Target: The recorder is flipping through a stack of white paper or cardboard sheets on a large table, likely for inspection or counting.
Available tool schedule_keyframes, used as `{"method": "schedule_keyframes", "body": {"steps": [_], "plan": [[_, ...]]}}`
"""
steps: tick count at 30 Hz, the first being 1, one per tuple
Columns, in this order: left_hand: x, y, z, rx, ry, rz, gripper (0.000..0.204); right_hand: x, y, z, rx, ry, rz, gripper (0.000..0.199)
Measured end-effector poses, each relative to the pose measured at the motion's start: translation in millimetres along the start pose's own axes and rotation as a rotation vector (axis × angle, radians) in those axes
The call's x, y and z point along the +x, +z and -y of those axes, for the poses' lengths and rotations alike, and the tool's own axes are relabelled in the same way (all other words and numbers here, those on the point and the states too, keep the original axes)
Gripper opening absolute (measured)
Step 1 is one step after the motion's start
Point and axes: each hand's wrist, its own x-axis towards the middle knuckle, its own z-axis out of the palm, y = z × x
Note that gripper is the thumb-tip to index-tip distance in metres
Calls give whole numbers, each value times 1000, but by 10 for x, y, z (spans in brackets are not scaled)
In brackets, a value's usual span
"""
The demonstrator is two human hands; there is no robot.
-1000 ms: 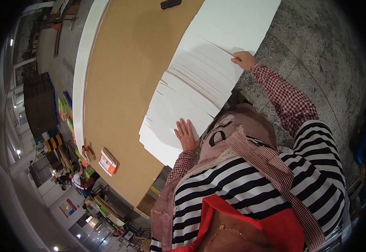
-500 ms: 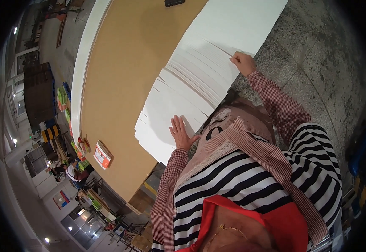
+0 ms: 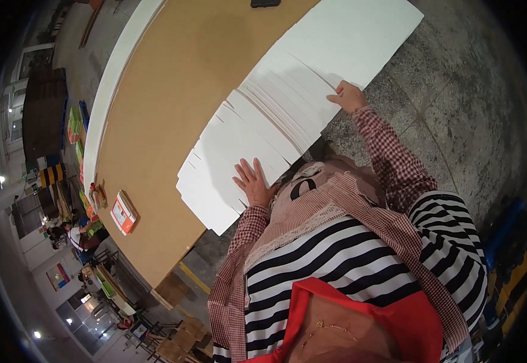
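A fanned stack of white cardboard sheets point(image 3: 239, 130) with short slits along their edges lies across the table, overlapping one another. My left hand point(image 3: 253, 183) rests flat on the near-left sheets, fingers spread and holding nothing. At the stack's right edge, my right hand point(image 3: 349, 97) is closed, with thumb and finger pinching the edge of a white cardboard sheet point(image 3: 366, 45). Several layered sheet edges show between the two hands.
The brown tabletop point(image 3: 172, 91) has a pale curved edge on its far side. An orange-and-white packet point(image 3: 123, 213) sits near its left end, and a black object point(image 3: 266, 3) at the top. Grey floor point(image 3: 451, 91) lies to the right. People work in the left background.
The view has shifted somewhat, so the table and stack appear differently placed. My left hand's fingers are spread wider on the sheets. The right hand stays at the sheet edge.
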Motion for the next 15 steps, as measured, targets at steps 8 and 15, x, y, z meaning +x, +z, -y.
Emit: {"method": "schedule_keyframes", "body": {"steps": [8,15], "plan": [[6,65,50,-20,8,-55,128,687,17,-164,-10,-147,359,42],[-13,118,62,-43,0,-84,125,696,128,-187,-139,-39,336,39]]}}
